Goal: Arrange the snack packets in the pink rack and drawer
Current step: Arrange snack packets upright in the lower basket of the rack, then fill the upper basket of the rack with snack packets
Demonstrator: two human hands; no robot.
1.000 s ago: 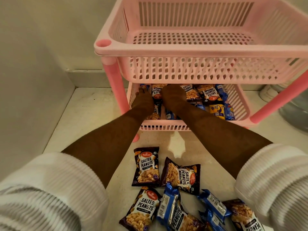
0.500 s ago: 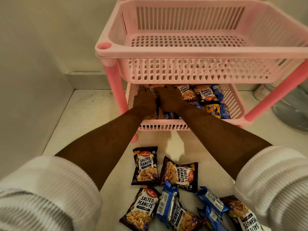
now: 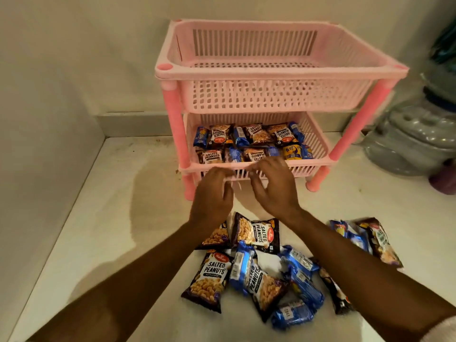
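Hovering hands before a half-filled rack

Reaching out from the head view, the left hand [image 3: 212, 196] and the right hand [image 3: 272, 186] hang side by side in front of the lower tier [image 3: 318, 141] of the pink rack [image 3: 271, 72], fingers spread, each grip released and holding nothing. Their fingertips lie over the tier's front rim; whether they touch it cannot be told. Inside that lower tier, snack packets [image 3: 254, 144] sit in two rows, brown salted-peanut packs mixed with blue ones and a yellow one toward the right. The upper tier [image 3: 271, 99] holds no packets.

On the pale bench [image 3: 103, 230], loose packets [image 3: 259, 272] lie in a heap near the forearms: a brown peanut packet [image 3: 208, 280] at the left, another [image 3: 256, 233] just below the wrists, blue wrappers [image 3: 303, 285] overlapping them. A few more packets [image 3: 370, 239] lie to the right, blurred. Grey containers [image 3: 414, 139] stand beside the rack's right legs.
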